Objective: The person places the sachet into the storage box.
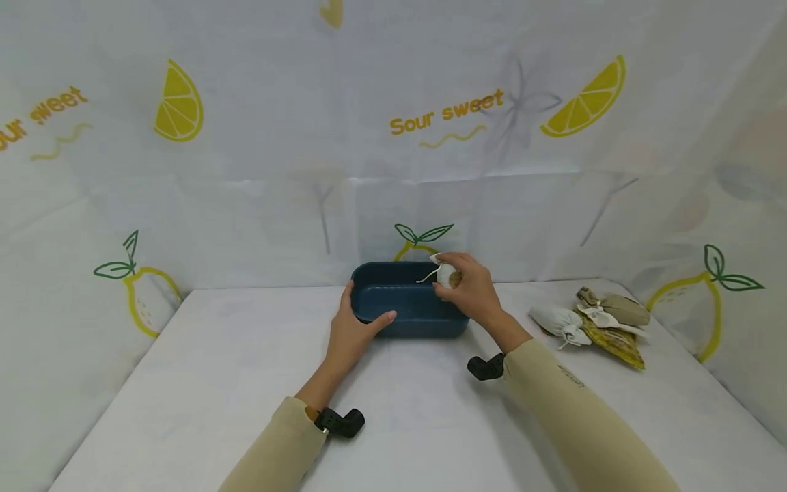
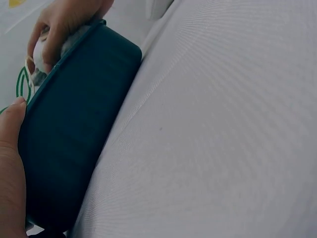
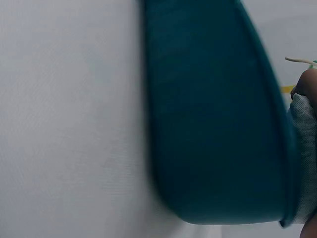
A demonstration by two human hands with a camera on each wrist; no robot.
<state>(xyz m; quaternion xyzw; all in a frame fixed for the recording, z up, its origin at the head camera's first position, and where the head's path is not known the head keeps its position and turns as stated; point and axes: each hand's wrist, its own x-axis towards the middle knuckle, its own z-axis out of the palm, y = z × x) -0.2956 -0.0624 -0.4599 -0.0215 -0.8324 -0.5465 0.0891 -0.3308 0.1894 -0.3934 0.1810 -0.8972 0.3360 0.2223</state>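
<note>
A dark teal rectangular basin stands at the far side of the white table. My left hand grips its left end, with the thumb over the near rim. Above the basin's right end, my right hand pinches a small whitish cloth pouch with a pale drawstring hanging to the left. In the right wrist view, a strip of the pouch's woven cloth shows beside the basin's rim. Most of the pouch is hidden behind the fingers.
Several pouches lie at the table's right: a pale one, a brownish one and a yellow patterned one. A white cloth printed with lemons hangs behind the table. Dark camera mounts are strapped to both wrists.
</note>
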